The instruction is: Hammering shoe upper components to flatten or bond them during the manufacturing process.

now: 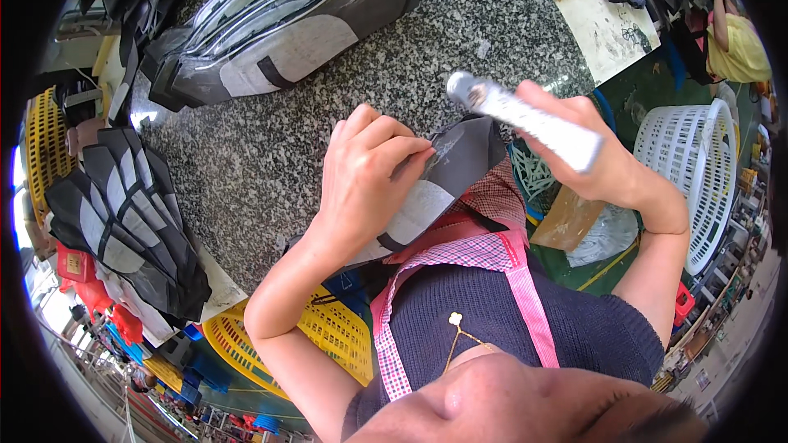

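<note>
My left hand (367, 166) is closed, thumb and fingertips pinching the upper edge of a dark grey panel with a pale curved patch (423, 201). That panel lies at the table's near edge, over my lap, partly hidden by my left hand and forearm. In my right hand (587, 135), fingers curled round it, is a silver-white bar-shaped tool with a rounded end (525, 115). Its rounded end stands above the panel's right part; motion blur hides its exact kind. A stack of similar black and grey panels (287, 53) rests farther back on the speckled stone table (246, 172).
Fanned panels (135, 213) lie at the left. A yellow basket (328, 336) is below the table's near left edge. On the right stand a white basket (685, 164) and a piece of brown cardboard (570, 220). A person in yellow (739, 49) is at the far right.
</note>
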